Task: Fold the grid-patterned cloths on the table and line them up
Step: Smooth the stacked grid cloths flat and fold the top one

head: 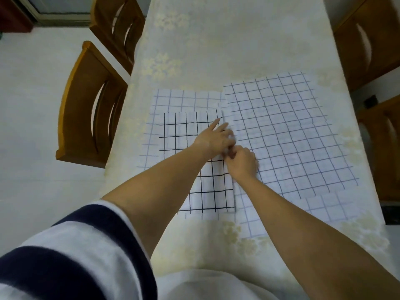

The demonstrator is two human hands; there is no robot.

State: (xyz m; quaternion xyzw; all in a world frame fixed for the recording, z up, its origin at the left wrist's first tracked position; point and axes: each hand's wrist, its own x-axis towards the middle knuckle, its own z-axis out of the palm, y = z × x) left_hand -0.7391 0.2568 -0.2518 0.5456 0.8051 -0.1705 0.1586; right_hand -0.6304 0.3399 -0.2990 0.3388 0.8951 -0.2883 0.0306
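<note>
A white cloth with bold black grid lines point(184, 128) lies folded on a larger pale cloth with faint blue lines point(173, 98) at the table's left-centre. A big blue-grid cloth point(287, 135) lies spread flat to the right, over another pale one point(255, 221). My left hand point(213, 138) rests on the black-grid cloth's right edge, two fingers stretched forward, the others pinching the edge. My right hand point(242, 162) touches it just below, fingers curled on the same edge where the two cloths meet.
The table point(216, 50) wears a pale floral tablecloth, bare at the far end. Two wooden chairs point(91, 105) stand along the left side, more chairs point(368, 40) along the right. A dark object point(391, 213) sits by the right table edge.
</note>
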